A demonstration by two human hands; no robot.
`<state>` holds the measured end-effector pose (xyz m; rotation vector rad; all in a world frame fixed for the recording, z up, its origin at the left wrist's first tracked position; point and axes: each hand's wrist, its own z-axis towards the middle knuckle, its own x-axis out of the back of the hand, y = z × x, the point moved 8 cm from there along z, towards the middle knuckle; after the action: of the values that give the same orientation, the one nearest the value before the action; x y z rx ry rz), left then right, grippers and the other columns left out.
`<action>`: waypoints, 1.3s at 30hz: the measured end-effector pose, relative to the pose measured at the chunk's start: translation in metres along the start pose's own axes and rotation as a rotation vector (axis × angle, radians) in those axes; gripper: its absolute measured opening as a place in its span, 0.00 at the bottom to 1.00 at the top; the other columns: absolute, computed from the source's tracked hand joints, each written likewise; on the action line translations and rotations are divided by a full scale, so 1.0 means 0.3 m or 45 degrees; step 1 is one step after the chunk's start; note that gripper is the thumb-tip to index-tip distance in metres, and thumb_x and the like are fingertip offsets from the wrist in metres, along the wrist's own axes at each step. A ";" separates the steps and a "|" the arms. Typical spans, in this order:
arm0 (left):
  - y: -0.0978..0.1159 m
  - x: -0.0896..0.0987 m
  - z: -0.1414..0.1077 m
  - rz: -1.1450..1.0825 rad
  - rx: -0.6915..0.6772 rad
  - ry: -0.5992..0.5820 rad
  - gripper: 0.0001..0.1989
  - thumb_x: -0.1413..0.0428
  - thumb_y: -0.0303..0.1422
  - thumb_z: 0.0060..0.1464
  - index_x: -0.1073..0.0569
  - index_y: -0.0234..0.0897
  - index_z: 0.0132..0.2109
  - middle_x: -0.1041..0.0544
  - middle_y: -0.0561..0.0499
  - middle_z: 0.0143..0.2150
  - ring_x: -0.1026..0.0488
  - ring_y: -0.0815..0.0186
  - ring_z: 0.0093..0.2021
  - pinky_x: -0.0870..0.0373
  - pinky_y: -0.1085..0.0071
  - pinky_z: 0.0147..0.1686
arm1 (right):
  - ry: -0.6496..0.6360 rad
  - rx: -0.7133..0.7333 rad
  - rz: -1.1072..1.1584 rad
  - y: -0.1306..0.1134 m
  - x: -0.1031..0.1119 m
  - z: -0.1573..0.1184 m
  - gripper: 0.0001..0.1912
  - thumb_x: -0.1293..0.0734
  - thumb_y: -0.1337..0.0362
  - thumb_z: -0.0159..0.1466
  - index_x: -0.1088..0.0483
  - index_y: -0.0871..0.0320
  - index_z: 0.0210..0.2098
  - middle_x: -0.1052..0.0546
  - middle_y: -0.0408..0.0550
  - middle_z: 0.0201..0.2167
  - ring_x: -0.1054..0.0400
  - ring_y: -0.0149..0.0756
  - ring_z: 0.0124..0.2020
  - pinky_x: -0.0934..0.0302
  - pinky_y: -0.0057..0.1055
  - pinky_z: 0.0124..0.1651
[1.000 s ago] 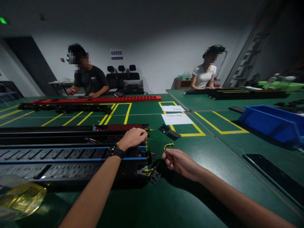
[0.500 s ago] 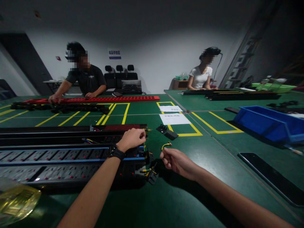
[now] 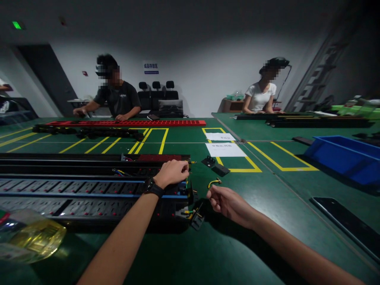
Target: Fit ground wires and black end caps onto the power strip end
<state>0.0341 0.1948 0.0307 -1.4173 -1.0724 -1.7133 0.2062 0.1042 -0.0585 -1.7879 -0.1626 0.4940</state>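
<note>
Several long black power strips (image 3: 89, 187) with rows of sockets and small red lights lie side by side at the left, two of them edged in blue. My left hand (image 3: 173, 173), a black watch on its wrist, lies over their right ends with its fingers curled down around the edge of one; the fingertips are hidden. Beyond the ends, my right hand (image 3: 227, 202) is closed in a pinch, with a short yellow wire (image 3: 212, 183) rising from its fingertips. Black end caps (image 3: 197, 219) with yellow-green wires hang at the near strips' ends.
Two loose black caps (image 3: 220, 170) lie near white paper labels (image 3: 225, 150). At the right are a blue bin (image 3: 341, 158) and a phone (image 3: 344, 219); a bottle of yellow liquid (image 3: 35, 239) lies front left. Two co-workers sit across the green table (image 3: 267, 198).
The view has swung slightly left, so everything sits further right. My hands keep their places at the strips. The left co-worker's hand has drawn back from the black parts.
</note>
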 end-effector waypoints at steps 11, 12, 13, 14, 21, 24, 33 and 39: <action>-0.007 -0.011 0.008 -0.014 -0.035 0.016 0.10 0.46 0.36 0.57 0.21 0.44 0.41 0.17 0.48 0.38 0.20 0.57 0.39 0.29 0.64 0.39 | 0.018 -0.096 0.290 0.020 -0.004 -0.001 0.20 0.23 0.46 0.61 0.22 0.58 0.32 0.28 0.43 0.25 0.37 0.28 0.26 0.41 0.24 0.28; -0.008 -0.013 0.009 -0.021 -0.037 0.016 0.10 0.46 0.36 0.57 0.21 0.44 0.41 0.16 0.48 0.38 0.20 0.57 0.39 0.29 0.64 0.39 | 0.018 -0.100 0.288 0.020 -0.004 0.000 0.20 0.23 0.46 0.61 0.22 0.58 0.32 0.28 0.43 0.24 0.37 0.28 0.26 0.41 0.24 0.28; -0.009 -0.013 0.010 -0.027 -0.038 0.019 0.10 0.46 0.36 0.57 0.21 0.43 0.41 0.16 0.48 0.39 0.20 0.57 0.39 0.29 0.64 0.39 | 0.019 -0.102 0.289 0.021 -0.003 0.001 0.20 0.23 0.46 0.61 0.22 0.59 0.32 0.29 0.43 0.24 0.37 0.28 0.25 0.41 0.24 0.28; -0.010 -0.013 0.010 -0.032 -0.040 0.026 0.10 0.46 0.36 0.58 0.21 0.43 0.41 0.16 0.48 0.39 0.20 0.57 0.39 0.29 0.65 0.39 | 0.021 -0.103 0.292 0.021 -0.002 0.001 0.21 0.22 0.46 0.61 0.22 0.59 0.32 0.29 0.43 0.24 0.37 0.28 0.25 0.41 0.23 0.28; -0.005 -0.010 0.005 0.010 -0.036 0.036 0.11 0.48 0.36 0.60 0.21 0.44 0.43 0.16 0.48 0.39 0.19 0.56 0.39 0.29 0.65 0.40 | 0.018 -0.116 0.309 0.027 0.000 0.005 0.21 0.22 0.47 0.61 0.22 0.60 0.33 0.28 0.43 0.24 0.37 0.26 0.24 0.41 0.23 0.28; 0.000 -0.009 0.006 0.042 -0.039 0.027 0.11 0.48 0.37 0.61 0.21 0.44 0.43 0.16 0.47 0.38 0.19 0.55 0.38 0.28 0.64 0.39 | 0.010 -0.111 0.315 0.026 -0.002 0.006 0.22 0.22 0.46 0.60 0.22 0.60 0.33 0.28 0.43 0.24 0.37 0.27 0.25 0.41 0.23 0.28; -0.003 -0.009 0.007 0.000 -0.031 -0.002 0.13 0.48 0.37 0.61 0.20 0.43 0.44 0.16 0.45 0.40 0.20 0.55 0.38 0.29 0.63 0.40 | 0.475 0.281 -0.765 -0.156 0.232 -0.005 0.16 0.35 0.50 0.68 0.23 0.54 0.37 0.30 0.45 0.26 0.38 0.35 0.27 0.44 0.32 0.30; -0.002 -0.007 0.011 -0.020 -0.047 -0.008 0.12 0.48 0.37 0.61 0.21 0.42 0.44 0.17 0.44 0.39 0.21 0.55 0.37 0.30 0.63 0.39 | 0.524 0.638 -1.482 -0.204 0.234 -0.015 0.23 0.37 0.60 0.68 0.27 0.52 0.61 0.25 0.54 0.45 0.30 0.49 0.47 0.34 0.48 0.52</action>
<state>0.0355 0.1980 0.0289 -1.4418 -1.0633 -1.7493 0.2802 0.1425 -0.0166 -1.0164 -0.6655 -0.6180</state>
